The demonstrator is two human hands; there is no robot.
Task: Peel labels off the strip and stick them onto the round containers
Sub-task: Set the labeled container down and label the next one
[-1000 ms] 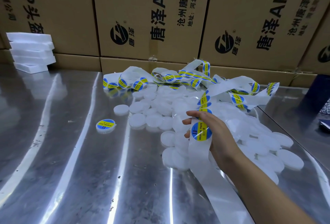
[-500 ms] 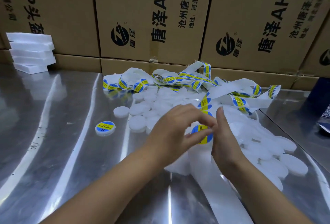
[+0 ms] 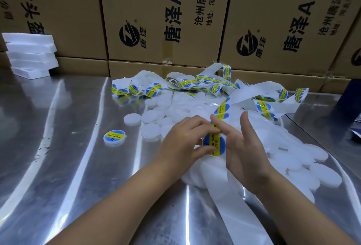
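Note:
A long white backing strip (image 3: 232, 211) carrying round blue labels with a yellow band runs from the table's front edge up across my right hand (image 3: 246, 153). That hand's fingers and thumb are straight, and the strip lies on them. My left hand (image 3: 181, 143) pinches the edge of one blue label (image 3: 214, 143) between thumb and fingers, right against my right hand. Beneath both hands lies a pile of plain white round containers (image 3: 150, 116). One labelled container (image 3: 114, 137) sits alone to the left on the steel table (image 3: 58, 166).
More of the strip lies tangled (image 3: 195, 83) behind the pile. Cardboard boxes (image 3: 160, 16) wall off the back of the table. White foam slabs (image 3: 29, 55) are stacked at the back left. A dark blue object (image 3: 351, 98) stands at the right edge.
My left hand came in from the left and took the label's edge between its fingers. My right hand has spread its fingers under the strip.

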